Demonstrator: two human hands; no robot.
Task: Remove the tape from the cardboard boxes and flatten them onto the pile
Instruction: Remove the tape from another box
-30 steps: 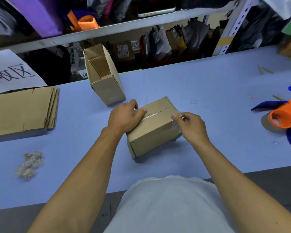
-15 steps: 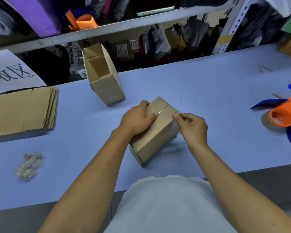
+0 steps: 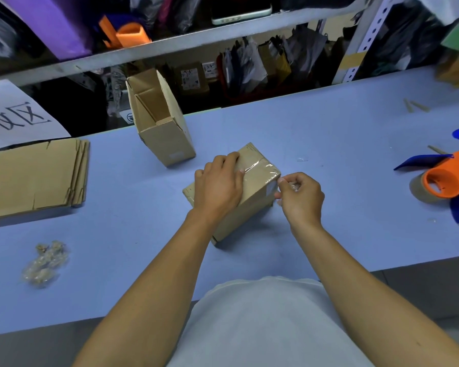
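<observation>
- A closed cardboard box (image 3: 252, 186) was seen lying tilted on the blue table (image 3: 329, 144), near the front edge and right in front of the person.
- The left hand (image 3: 217, 186) was laid palm-down across the top of the box, with its fingers curled over the far edge so that the box was gripped.
- A strip of clear tape (image 3: 257, 165) was seen running across the top of the box, just beside the fingertips of the left hand, towards the right-hand corner.
- The right hand (image 3: 300, 197) was held at the right end of the box; the end of the tape was pinched between its thumb and fingers, and a crumpled bit of clear film was visible inside the grasp.
- A second cardboard box (image 3: 162, 128), open at the top, was found standing beyond the first one, close to the far edge of the table and apart from it.
- A pile of flattened cardboard (image 3: 35, 176) was lying at the left end of the table, well apart from both boxes.
- A heap of balled-up used tape (image 3: 44, 263) was noted near the front left of the table.
- An orange tape dispenser (image 3: 440, 178) with a brown roll was lying at the right side of the table.
- A white paper sheet (image 3: 16, 117) with dark characters was seen behind the pile.
</observation>
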